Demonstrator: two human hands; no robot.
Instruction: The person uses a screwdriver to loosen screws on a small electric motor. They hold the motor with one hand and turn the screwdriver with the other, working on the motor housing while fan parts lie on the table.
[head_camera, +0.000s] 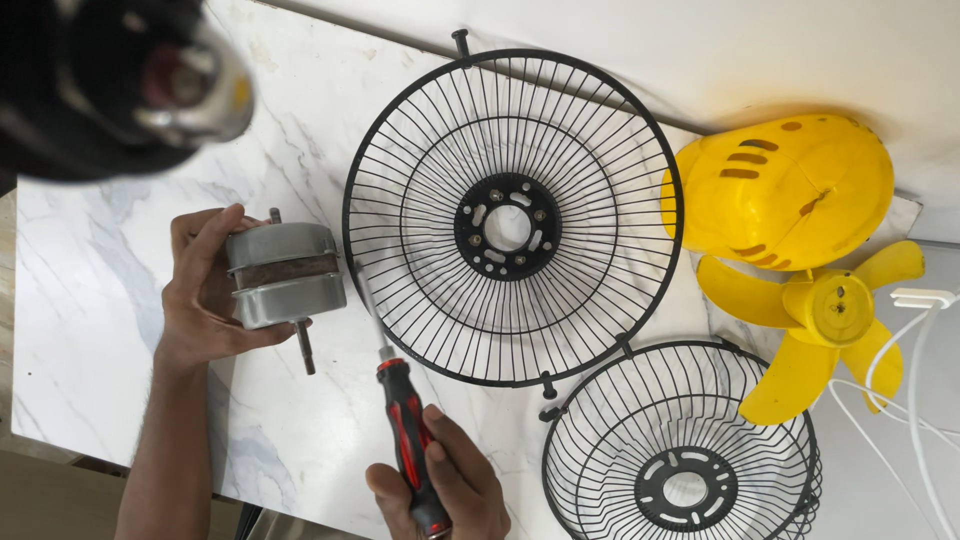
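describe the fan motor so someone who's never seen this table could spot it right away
On the white marble table, look left of the large black wire fan guard. The left hand holds the fan motor: a grey metal block with a dark middle band and a steel shaft, the only unpainted metal part.

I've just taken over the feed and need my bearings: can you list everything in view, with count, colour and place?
Fan motor: one, grey metal with shaft, held at left.
Screwdriver: one, red and black handle, tip at the motor.
Large wire guard: one, black, centre of the marble table.
Smaller wire guard: one, black, lower right.
Motor housing: one, yellow, upper right.
Fan blade: one, yellow, right.
Cable with plug: one, white, right edge.
Blurred dark object: one, black and silver, top left.
Left hand: grips the motor.
Right hand: grips the screwdriver.
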